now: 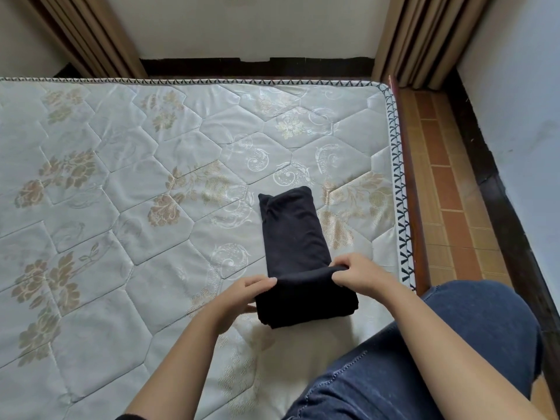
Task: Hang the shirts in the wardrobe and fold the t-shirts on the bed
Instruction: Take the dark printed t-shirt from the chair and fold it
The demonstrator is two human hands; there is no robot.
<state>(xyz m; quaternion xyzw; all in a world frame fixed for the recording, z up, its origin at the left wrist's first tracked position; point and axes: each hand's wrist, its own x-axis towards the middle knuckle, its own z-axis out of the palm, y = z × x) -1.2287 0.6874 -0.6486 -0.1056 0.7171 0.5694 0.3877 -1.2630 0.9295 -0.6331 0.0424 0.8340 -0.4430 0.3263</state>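
Pinching black t-shirt (295,237) fold w/ left hand (242,295) & right hand (360,274), fingertips (270,280) partly hidden.

t-shirt (295,231): on the mattress (121,177), near its right edge
left hand (242,294): holds the t-shirt's left side
right hand (360,272): holds its right side
knee (454,344): right of the t-shirt, nearer
floor (448,192): right of the mattress
curtain (424,40): behind the far right corner

A bedroom in a home.
A quilted, flower-patterned mattress (121,183) lies in a wooden bed frame (415,207), with brown curtains (424,40) against plain walls (257,25) and a tiled floor (448,192) beside it.
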